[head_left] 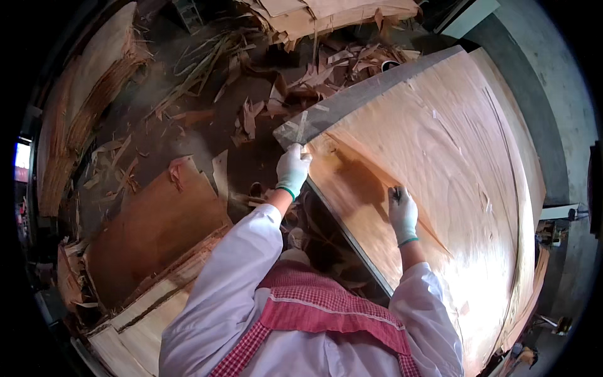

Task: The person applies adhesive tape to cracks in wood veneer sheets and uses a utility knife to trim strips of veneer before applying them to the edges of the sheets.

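A large pale wood veneer sheet (pixel 440 144) lies on top of a low stack with a grey edge. My left hand (pixel 293 171), in a white glove with a green cuff, is closed at the near left corner of the sheet. Its fingertips are partly hidden there. My right hand (pixel 403 215), gloved the same way, is closed at a raised fold of veneer running slantwise across the sheet. A dark spot shows at its fingertips, too small to name. Between my hands lies a shaded orange-brown patch of veneer (pixel 355 182).
Torn veneer scraps (pixel 326 72) litter the dark floor ahead. A tall veneer stack (pixel 94 94) stands at the far left, another stack (pixel 339 16) at the back. Brown sheets (pixel 157 226) lie at the near left. A grey board (pixel 383 81) projects beyond the sheet's far edge.
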`<state>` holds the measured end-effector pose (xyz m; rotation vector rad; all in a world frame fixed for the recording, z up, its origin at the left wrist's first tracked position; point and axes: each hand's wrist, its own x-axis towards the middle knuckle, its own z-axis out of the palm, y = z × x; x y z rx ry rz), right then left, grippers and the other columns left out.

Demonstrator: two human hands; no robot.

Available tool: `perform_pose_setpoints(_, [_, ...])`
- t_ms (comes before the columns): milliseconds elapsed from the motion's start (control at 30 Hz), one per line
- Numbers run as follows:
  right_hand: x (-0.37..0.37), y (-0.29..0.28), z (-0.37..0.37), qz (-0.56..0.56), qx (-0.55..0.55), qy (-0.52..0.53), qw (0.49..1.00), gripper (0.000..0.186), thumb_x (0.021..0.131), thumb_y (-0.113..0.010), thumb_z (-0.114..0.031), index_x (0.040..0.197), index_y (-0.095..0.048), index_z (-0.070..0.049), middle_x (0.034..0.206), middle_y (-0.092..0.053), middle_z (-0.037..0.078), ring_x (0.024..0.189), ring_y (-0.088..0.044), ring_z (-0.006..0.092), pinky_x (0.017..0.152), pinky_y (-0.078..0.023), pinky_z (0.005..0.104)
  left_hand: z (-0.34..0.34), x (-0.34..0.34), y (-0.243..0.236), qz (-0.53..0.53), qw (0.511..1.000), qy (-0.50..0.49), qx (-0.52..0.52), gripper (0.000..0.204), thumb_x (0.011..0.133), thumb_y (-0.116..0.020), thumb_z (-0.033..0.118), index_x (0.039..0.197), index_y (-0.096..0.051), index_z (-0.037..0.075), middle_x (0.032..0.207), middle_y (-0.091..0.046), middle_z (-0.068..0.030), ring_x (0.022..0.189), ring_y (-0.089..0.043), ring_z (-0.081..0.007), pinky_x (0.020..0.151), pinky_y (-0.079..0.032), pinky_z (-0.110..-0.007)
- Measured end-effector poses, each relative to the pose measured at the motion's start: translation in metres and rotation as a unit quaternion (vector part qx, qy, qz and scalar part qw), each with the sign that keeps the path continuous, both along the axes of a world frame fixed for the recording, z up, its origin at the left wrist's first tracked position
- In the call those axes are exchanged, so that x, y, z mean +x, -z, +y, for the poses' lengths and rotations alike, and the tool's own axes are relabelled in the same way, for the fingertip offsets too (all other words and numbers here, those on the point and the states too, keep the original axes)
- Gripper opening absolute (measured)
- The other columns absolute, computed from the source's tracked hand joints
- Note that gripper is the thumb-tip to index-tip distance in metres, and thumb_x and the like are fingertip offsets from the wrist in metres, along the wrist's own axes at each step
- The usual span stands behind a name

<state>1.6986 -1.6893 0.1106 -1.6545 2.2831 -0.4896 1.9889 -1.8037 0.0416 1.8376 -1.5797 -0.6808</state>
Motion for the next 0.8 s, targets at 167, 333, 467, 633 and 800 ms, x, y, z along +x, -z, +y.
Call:
perform_pose_setpoints(167, [0.047, -0.007, 0.008, -0.077, 0.089, -0.055, 0.992, 0.022, 0.084, -0.06, -0.026, 0.094, -0.059, -0.006, 0.088, -0.065, 0.021, 0.085, -0.061, 0.042, 0.072, -0.049, 0.0496, 0.004, 0.005, 0.004, 0.047, 0.999, -0.007, -0.011, 0.026, 0.081, -0.069, 0.025, 0.087, -0.059, 0.002, 0.082, -0.067, -0.019, 0.078, -0.065, -0.0377, 0.067, -0.05, -0.044])
perform_pose_setpoints(333, [0.067, 0.015, -0.003, -0.091, 0.038, -0.101, 0.99, 0.022, 0.089, -0.056, -0.023, 0.097, -0.056, -0.002, 0.105, -0.058, 0.026, 0.09, -0.059, 0.0463, 0.076, -0.049, 0.0526, 0.006, -0.001, -0.02, -0.027, 0.999, 0.013, 0.045, 0.031, 0.081, -0.07, 0.026, 0.098, -0.054, 0.005, 0.091, -0.066, -0.0192, 0.085, -0.063, -0.0395, 0.072, -0.049, -0.048])
perform_pose_setpoints(467, [0.061, 0.018, -0.019, -0.069, 0.013, -0.088, 0.994, 0.024, 0.091, -0.053, -0.024, 0.102, -0.054, -0.002, 0.104, -0.054, 0.028, 0.088, -0.058, 0.0491, 0.076, -0.049, 0.0548, 0.001, -0.002, -0.04, -0.254, 0.963, 0.056, -0.07, 0.04, 0.077, -0.073, 0.026, 0.106, -0.05, 0.012, 0.102, -0.059, -0.0133, 0.095, -0.06, -0.0348, 0.077, -0.048, -0.045])
perform_pose_setpoints(633, [0.066, 0.023, -0.046, -0.02, 0.024, -0.115, 0.993, 0.027, 0.095, -0.049, -0.029, 0.103, -0.053, -0.004, 0.102, -0.057, 0.027, 0.086, -0.06, 0.0468, 0.074, -0.049, 0.0544, -0.01, -0.009, -0.038, -0.322, 0.935, 0.127, -0.071, 0.036, 0.075, -0.072, 0.022, 0.104, -0.054, 0.013, 0.107, -0.056, -0.0089, 0.11, -0.051, -0.0284, 0.091, -0.042, -0.043])
perform_pose_setpoints(800, [0.079, 0.012, -0.072, 0.064, 0.114, -0.139, 0.982, 0.021, 0.095, -0.047, -0.027, 0.103, -0.051, -0.008, 0.09, -0.064, 0.021, 0.084, -0.063, 0.0422, 0.072, -0.05, 0.0523, -0.025, 0.007, -0.019, -0.212, 0.932, 0.238, -0.174, 0.024, 0.079, -0.065, 0.014, 0.103, -0.065, 0.016, 0.127, -0.055, -0.0058, 0.125, -0.045, -0.0296, 0.105, -0.034, -0.044])
